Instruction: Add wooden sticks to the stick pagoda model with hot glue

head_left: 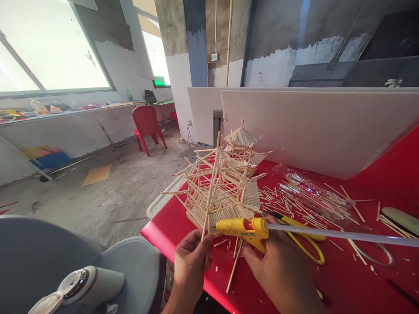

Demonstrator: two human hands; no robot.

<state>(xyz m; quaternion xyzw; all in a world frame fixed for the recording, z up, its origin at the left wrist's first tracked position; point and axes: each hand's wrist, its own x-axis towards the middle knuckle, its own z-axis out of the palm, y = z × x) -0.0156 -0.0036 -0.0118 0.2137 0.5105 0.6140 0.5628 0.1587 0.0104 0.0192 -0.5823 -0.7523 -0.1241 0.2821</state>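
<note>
Left hand (192, 259): pinched one long stick (212, 187) near its lower end. Right hand (278, 266): gripped the yellow glue gun (240, 227), nozzle just beside that stick. Stick frame (225, 213): stood before me on the red table (170, 226). Step, I judged: gluing; next move called for steadiness.

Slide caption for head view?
Left hand pinches a stick at a wooden model; right hand holds a yellow glue gun over a red table.

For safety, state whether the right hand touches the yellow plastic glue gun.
Touching: the head view shows the right hand gripping the glue gun by its handle.
</note>
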